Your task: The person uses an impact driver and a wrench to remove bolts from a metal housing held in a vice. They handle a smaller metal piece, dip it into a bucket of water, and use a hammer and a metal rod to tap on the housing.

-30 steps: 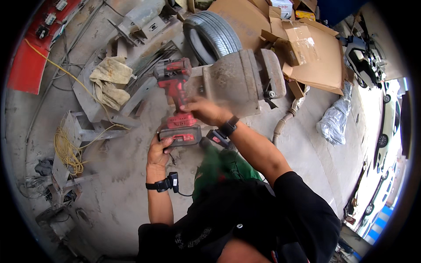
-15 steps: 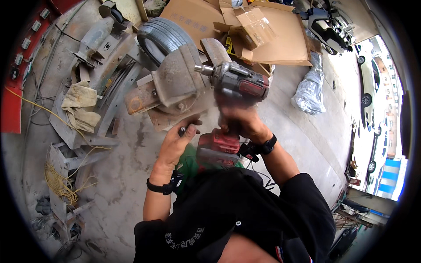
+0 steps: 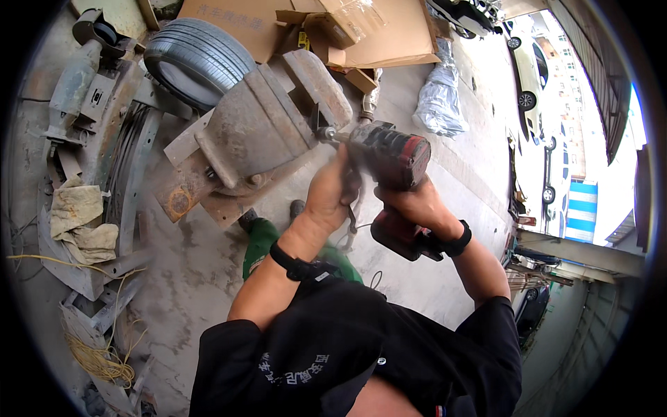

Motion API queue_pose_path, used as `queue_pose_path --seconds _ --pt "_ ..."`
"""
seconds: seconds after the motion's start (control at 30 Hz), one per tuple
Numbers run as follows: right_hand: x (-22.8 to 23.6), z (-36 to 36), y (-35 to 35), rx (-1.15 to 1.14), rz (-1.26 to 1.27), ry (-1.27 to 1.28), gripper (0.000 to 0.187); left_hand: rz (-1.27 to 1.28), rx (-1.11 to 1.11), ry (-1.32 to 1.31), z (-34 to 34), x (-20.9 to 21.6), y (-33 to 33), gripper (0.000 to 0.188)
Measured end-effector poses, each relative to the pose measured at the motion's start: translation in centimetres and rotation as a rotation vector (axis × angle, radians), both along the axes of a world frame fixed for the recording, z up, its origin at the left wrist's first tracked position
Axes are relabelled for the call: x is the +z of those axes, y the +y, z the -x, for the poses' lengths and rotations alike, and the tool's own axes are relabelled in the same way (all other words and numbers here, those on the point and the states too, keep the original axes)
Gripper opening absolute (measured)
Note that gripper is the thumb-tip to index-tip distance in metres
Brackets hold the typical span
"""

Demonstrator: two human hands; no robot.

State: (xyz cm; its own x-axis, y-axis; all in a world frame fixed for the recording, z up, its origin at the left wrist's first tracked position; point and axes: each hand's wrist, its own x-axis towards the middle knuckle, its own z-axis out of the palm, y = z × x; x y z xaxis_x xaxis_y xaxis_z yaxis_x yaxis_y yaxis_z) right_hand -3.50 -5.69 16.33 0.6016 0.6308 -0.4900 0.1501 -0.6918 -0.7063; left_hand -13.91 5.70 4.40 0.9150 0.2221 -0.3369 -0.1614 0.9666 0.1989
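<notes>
My right hand grips the handle of a red and black cordless impact wrench. The wrench lies level, its nose pointing left at a small metal part by the jaws of a big rusty bench vise. Whether the nose touches that part I cannot tell. Just below the nose, my left hand has its fingers curled beside the wrench; what they hold, if anything, is hidden. A thin dark upright piece stands at the vise jaw.
Behind the vise lie a tyre and cardboard boxes. Metal frames with a cloth and a coiled yellow cord line the left. A silvery wrapped bundle rests on the floor beyond; cars stand outside at right.
The view has shifted. The wrench has come down and turned so its nose meets the vise jaw area. My left hand has risen from below the vise to beside the wrench's nose.
</notes>
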Motion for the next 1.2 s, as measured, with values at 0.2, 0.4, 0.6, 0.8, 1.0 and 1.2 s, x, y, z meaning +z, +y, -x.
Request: queue_pose_path --seconds 0.2,0.4,0.6,0.8,1.0,1.2 --pt "0.5 1.0 1.7 -0.045 0.176 -0.054 0.036 0.092 -0.078 -0.092 0.2 -1.4 1.3 0.036" --pt "3.7 1.2 5.2 0.103 0.373 -0.196 0.039 0.119 -0.164 -0.015 2.2 -1.3 2.1 0.036" --pt "4.7 -1.3 7.2 0.444 0.451 -0.368 0.023 -0.075 -0.229 0.191 7.1 -2.5 4.9 0.021" --pt "4.0 0.8 6.1 0.357 0.344 -0.392 0.028 -0.158 -0.026 0.420 10.9 -3.5 8.5 0.011" --pt "3.6 0.6 6.5 0.538 0.266 -0.476 0.028 -0.135 0.134 0.512 13.4 -5.6 10.5 0.009" --pt "3.3 0.8 7.6 0.186 0.403 -0.349 0.028 -0.126 0.139 0.511 13.5 -5.7 10.7 0.009"
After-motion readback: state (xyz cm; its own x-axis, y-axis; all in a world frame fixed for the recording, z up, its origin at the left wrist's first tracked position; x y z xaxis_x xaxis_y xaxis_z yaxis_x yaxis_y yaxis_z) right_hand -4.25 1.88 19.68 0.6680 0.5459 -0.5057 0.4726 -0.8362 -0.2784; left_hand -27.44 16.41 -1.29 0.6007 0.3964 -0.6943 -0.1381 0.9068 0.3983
